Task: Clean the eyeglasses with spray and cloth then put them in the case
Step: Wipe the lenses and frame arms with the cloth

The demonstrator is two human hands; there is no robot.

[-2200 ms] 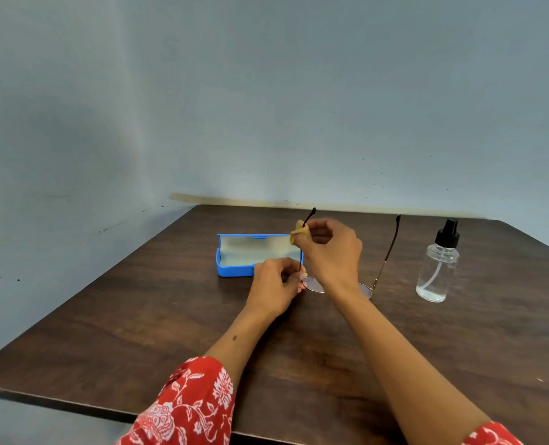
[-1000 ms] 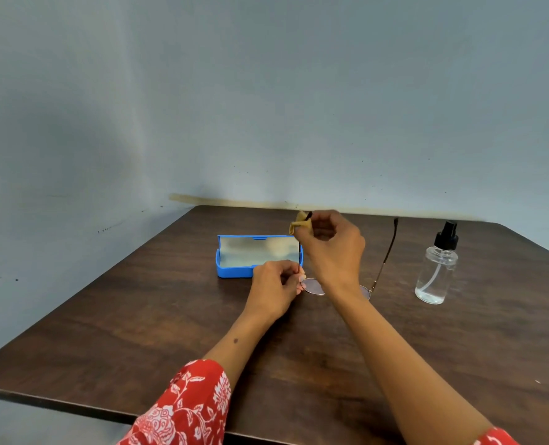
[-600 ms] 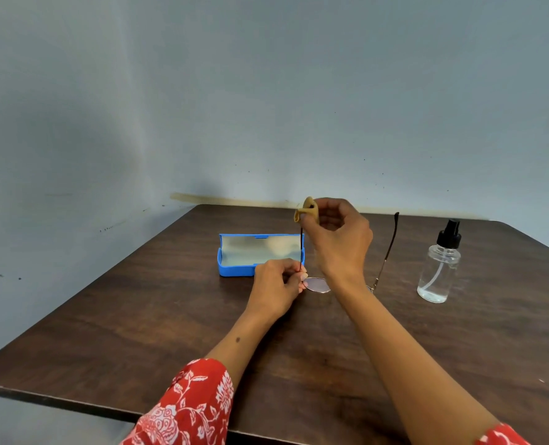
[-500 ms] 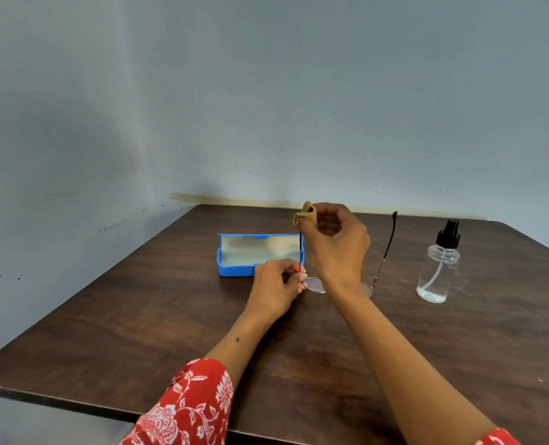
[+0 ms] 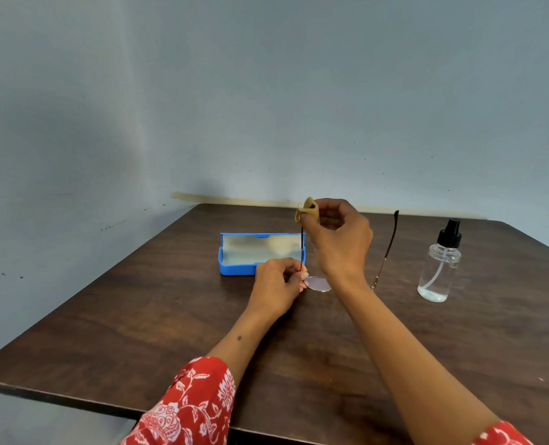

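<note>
Behind hands: open case (image 5: 234, 266), contents unclear.

1. Table (image 5: 138, 316): dark brown wood grain, slightly glossy, pushed into a room corner
2. Walls (image 5: 299, 91): plain pale blue-grey; small dark specks on left wall
3. Tan strip (image 5: 221, 198) along wall base at table's far edge
4. Light: soft, even, weak shadows

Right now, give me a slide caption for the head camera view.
Right hand wipes an eyeglasses temple with a tan cloth; left hand steadies the frame.
</note>
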